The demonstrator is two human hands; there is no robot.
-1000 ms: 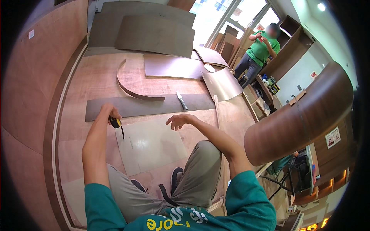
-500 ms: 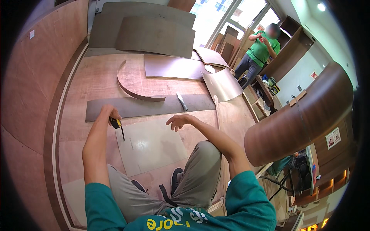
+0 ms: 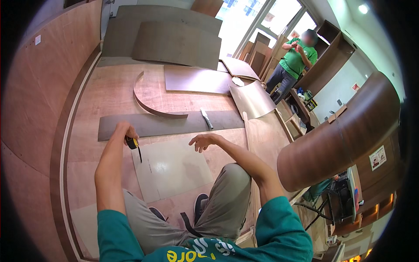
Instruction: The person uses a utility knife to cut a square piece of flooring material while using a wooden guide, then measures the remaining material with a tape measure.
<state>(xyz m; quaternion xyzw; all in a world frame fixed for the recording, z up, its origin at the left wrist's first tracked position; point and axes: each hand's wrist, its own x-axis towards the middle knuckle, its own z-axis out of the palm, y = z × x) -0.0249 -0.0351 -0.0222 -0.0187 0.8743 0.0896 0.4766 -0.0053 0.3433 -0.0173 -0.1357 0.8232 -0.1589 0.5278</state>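
My left hand (image 3: 127, 130) is closed round a black and yellow tape measure (image 3: 132, 142), whose short dark end points down at the left edge of a pale square sheet (image 3: 173, 168). Over the sheet's upper right corner hangs my right hand (image 3: 202, 142), its fingers loosely spread and nothing in them. Beyond both hands lies a long dark grey-brown strip (image 3: 170, 125). A knife-like tool with a grey handle (image 3: 207, 121) rests across that strip. Behind it a curved brown band (image 3: 146, 104) stands on edge, bent like a hook.
A large rolled brown sheet (image 3: 340, 135) leans at the right. Big grey-brown panels (image 3: 179, 43) and a flat brown board (image 3: 196, 79) lie at the back. A curved glossy sheet (image 3: 253, 98) sits beside them. A person in green (image 3: 297, 59) stands far right. A wooden wall (image 3: 26, 118) borders the left.
The whole view has shifted slightly, so things sit a little lower. My hands keep nearly the same pose, the left one still holding the tape measure.
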